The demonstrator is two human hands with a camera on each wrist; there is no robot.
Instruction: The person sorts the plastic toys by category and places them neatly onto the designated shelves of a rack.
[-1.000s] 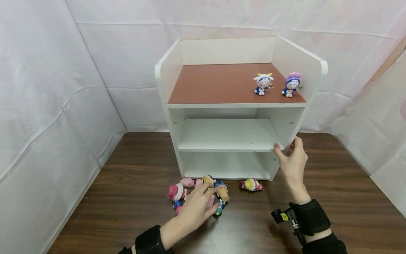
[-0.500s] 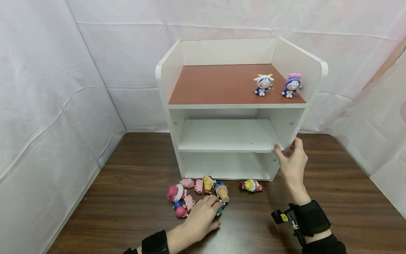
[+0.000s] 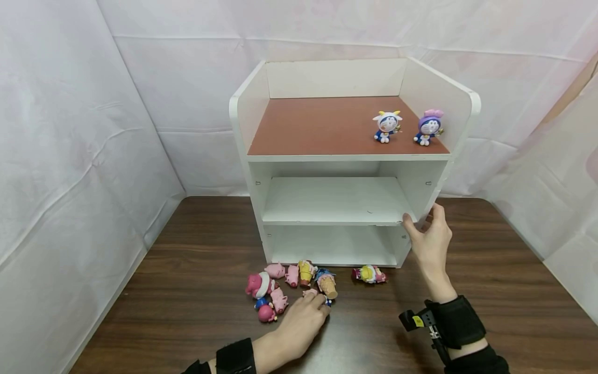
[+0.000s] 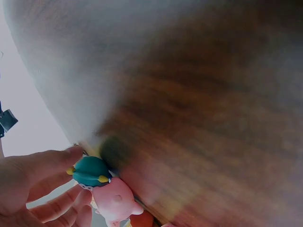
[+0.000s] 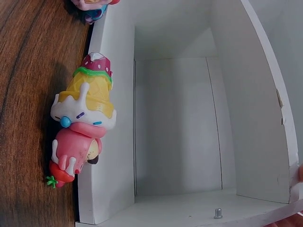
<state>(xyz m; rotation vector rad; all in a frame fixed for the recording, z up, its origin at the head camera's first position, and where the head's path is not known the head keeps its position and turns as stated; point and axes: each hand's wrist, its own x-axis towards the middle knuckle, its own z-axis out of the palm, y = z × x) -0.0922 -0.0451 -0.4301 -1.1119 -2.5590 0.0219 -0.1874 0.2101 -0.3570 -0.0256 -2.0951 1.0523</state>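
My left hand [image 3: 302,321] is low over the right end of a cluster of toy figurines, its fingers curled downward. In the left wrist view, the thumb and fingers [image 4: 61,204] close around a figurine with a teal head and yellow horn tips [image 4: 91,171]; the hand hides it in the head view. A pink pig figurine [image 4: 115,199] lies against it. My right hand [image 3: 431,244] grips the right side of a white shelf unit [image 3: 348,157], thumb at the middle board's front corner and fingers round the outer side.
Several figurines, including a pink-hatted one [image 3: 258,285] and an ice-cream-cone one [image 3: 327,284], lie before the shelf. A yellow-and-pink cone figurine [image 3: 369,274] lies apart. On the brown top stand a white-hooded figurine [image 3: 387,126] and a purple-hooded one [image 3: 428,127].
My left hand has drawn back toward the near right, off the middle of the cluster, and curled its fingers over the teal-headed figurine. The right hand keeps its grip on the shelf.
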